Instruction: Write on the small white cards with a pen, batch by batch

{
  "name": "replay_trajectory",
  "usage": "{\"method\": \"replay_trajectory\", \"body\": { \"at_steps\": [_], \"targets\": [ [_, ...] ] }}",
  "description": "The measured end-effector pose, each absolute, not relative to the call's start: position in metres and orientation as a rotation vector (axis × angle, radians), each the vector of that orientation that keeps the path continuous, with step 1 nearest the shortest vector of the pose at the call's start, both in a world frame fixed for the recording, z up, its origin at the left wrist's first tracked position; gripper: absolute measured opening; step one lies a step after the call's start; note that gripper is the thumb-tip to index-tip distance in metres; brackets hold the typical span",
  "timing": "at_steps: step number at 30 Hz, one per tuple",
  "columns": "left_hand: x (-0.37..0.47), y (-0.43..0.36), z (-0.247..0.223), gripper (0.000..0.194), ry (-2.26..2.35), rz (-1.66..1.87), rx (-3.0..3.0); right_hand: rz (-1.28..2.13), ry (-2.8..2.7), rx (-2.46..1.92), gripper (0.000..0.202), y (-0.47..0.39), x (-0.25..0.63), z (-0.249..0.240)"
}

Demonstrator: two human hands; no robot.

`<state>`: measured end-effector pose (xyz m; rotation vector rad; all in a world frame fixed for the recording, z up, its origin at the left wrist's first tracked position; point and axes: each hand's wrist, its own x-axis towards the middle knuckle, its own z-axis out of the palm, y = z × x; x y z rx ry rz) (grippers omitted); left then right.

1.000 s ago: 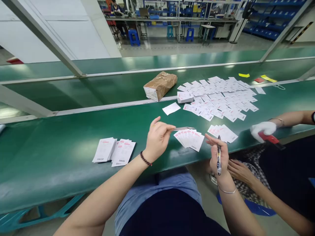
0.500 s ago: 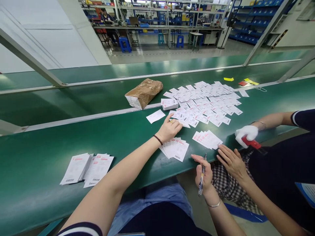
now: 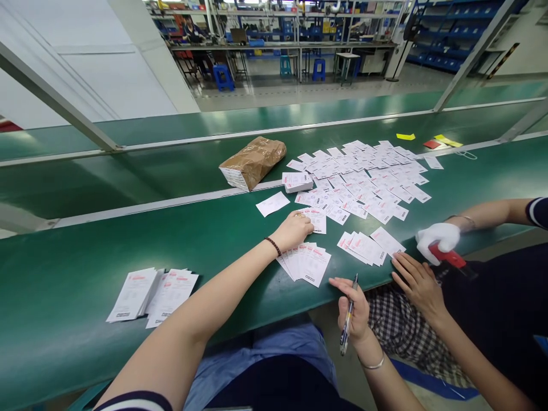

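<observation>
My left hand (image 3: 294, 229), with a beaded bracelet at the wrist, has its fingers curled on the edge of a printed white card (image 3: 315, 221), between the large spread of cards and a small fan. That fan of printed cards (image 3: 311, 265) lies just below the hand. Off the table's near edge, my right hand (image 3: 356, 314) is wrapped round a pen (image 3: 349, 319), its index finger stretched out. Two overlapping stacks of cards, the left stack (image 3: 132, 292) and the right stack (image 3: 173, 294), rest on the green surface by my left forearm.
Overlapping cards (image 3: 363, 171) cover the middle. Behind are a thick card stack (image 3: 297, 182), a blank slip (image 3: 273, 204) and a brown-wrapped package (image 3: 257, 162). At right, a co-worker's bare hand (image 3: 417, 285) touches a card (image 3: 387, 241); their gloved hand (image 3: 440, 240) holds a red tool (image 3: 451, 257).
My left hand has drawn one card from the spread toward the small fan. My right hand keeps the pen. The co-worker's bare hand has slid a card to the right, apart from its group.
</observation>
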<state>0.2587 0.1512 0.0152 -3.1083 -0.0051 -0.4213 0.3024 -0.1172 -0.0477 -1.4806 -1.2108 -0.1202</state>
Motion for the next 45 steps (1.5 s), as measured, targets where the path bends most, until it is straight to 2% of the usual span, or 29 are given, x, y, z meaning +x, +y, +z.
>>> {"method": "replay_trajectory", "body": {
  "at_steps": [6,11,13,15,19,25,30,33,41,45],
  "targets": [
    [0.257,0.148,0.020,0.027,-0.083,-0.380,-3.193,-0.144,-1.231,-1.493,0.045,-0.116,0.301,-0.046],
    [0.237,0.137,0.042,0.020,-0.160,-0.502,-3.212,-0.120,-1.244,-1.536,0.043,-0.117,0.301,-0.047],
    [0.211,0.126,0.053,0.022,-0.195,-0.626,-3.200,-0.103,-1.237,-1.539,0.042,-0.118,0.300,-0.047],
    [0.173,0.114,0.060,0.020,-0.188,-0.921,-3.196,-0.105,-1.217,-1.538,0.040,-0.117,0.298,-0.043],
    [0.083,0.093,0.056,0.019,-0.315,-1.268,-3.163,-0.136,-1.237,-1.480,0.035,-0.106,0.282,-0.021],
    [-0.024,0.067,0.024,0.017,-1.062,-1.322,-2.876,0.116,-1.525,-1.360,0.021,-0.048,0.231,0.016],
    [-0.076,0.046,0.015,0.020,-1.215,-1.322,-2.790,0.259,-1.919,-1.508,0.015,0.017,0.174,0.033],
    [-0.100,0.043,0.013,0.021,-1.285,-1.373,-2.754,0.320,-2.092,-1.561,0.021,0.053,0.140,0.040],
    [-0.142,0.041,0.006,0.023,-1.387,-1.539,-2.701,0.310,-2.291,-1.712,0.059,0.092,0.076,0.041],
    [-0.151,0.043,0.000,0.024,-1.399,-1.595,-2.720,0.288,-2.308,-1.792,0.062,0.091,0.071,0.034]
  ]
}}
